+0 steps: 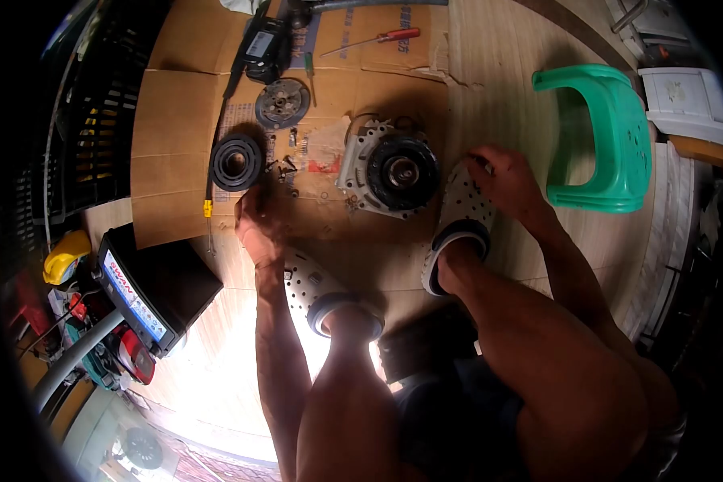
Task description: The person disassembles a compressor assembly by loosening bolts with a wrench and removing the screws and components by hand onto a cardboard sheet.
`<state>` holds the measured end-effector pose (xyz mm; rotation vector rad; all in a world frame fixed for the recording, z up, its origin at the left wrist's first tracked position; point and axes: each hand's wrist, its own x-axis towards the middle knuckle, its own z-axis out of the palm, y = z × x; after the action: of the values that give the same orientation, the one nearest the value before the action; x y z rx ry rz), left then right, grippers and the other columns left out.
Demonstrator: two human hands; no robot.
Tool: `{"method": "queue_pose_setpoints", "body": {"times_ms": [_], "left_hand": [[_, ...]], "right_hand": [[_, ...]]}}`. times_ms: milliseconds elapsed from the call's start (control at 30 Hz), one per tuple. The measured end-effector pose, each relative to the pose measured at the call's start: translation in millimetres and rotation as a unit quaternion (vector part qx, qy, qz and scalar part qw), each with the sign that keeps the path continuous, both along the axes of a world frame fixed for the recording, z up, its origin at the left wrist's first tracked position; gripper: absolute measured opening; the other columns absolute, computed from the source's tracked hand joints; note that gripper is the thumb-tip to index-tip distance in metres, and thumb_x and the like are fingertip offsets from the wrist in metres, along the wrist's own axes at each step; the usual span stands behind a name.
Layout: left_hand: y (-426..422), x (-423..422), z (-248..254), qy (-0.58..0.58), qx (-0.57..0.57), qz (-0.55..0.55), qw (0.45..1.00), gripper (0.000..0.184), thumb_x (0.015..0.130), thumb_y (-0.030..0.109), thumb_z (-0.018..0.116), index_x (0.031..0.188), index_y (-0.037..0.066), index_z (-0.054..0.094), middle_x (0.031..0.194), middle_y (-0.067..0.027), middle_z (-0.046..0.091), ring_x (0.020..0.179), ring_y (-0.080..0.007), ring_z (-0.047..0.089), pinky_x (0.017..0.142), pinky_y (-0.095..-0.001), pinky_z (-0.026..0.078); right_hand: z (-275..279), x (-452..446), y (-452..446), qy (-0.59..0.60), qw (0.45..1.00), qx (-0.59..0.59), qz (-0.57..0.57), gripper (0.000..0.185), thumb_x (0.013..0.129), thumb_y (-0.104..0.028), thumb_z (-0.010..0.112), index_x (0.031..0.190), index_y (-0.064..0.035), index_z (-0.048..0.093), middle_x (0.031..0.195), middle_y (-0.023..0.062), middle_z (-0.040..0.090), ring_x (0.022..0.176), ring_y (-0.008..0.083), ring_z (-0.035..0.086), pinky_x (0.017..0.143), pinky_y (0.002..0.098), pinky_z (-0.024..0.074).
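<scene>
My left hand [259, 225] is just below the black ring-shaped pulley [237, 162], its fingers curled; what they hold, if anything, is hidden. My right hand [502, 178] is beside the right clog [463, 201], fingers bent toward it, their tips partly hidden. Between the hands, a metal housing with a black round rim [402, 172] lies on the cardboard [173, 120]. A round metal plate [282, 103] lies above the pulley. Small bolts [286, 167] are scattered between the pulley and the housing.
A red-handled screwdriver [397, 34], a green-handled one [309, 66] and a black tool [267, 44] lie at the top. The green stool [631, 145] stands at right. A black crate [96, 136] and an open box [136, 297] are at left.
</scene>
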<state>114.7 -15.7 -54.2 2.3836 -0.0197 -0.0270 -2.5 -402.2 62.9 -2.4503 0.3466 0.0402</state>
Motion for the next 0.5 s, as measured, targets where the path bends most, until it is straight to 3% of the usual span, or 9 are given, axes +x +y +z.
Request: {"method": "queue_pose_setpoints", "body": {"times_ms": [300,400,500], "left_hand": [[-2,-6,19,0.018,-0.026,0.031,0.999,0.042,0.082,0.015,0.072,0.122,0.005,0.066,0.111,-0.0163,0.07,0.1,-0.0311,0.069,0.089,-0.0385,0.055],[6,-6,19,0.059,-0.008,0.016,0.998,0.041,0.083,0.016,0.072,0.122,0.006,0.066,0.11,-0.0149,0.072,0.099,-0.0281,0.07,0.089,-0.0369,0.055],[9,-11,9,0.022,-0.036,0.033,0.999,0.037,0.085,0.016,0.071,0.12,0.005,0.067,0.109,-0.0139,0.073,0.097,-0.026,0.071,0.088,-0.0352,0.055]], "right_hand": [[-8,-5,1,-0.027,0.999,-0.026,0.031,0.013,0.087,-0.01,0.067,0.096,-0.0017,0.068,0.082,0.0198,0.067,0.075,0.0357,0.068,0.067,0.0406,0.0531],[-11,-10,0,0.003,1.0,-0.01,0.029,0.019,0.09,-0.015,0.068,0.103,-0.002,0.07,0.086,0.0126,0.071,0.068,0.0218,0.066,0.064,0.0321,0.052],[2,-5,13,0.012,0.999,0.033,-0.006,0.013,0.089,-0.013,0.067,0.097,-0.002,0.068,0.081,0.0197,0.067,0.073,0.0347,0.068,0.066,0.0397,0.0529]]}}
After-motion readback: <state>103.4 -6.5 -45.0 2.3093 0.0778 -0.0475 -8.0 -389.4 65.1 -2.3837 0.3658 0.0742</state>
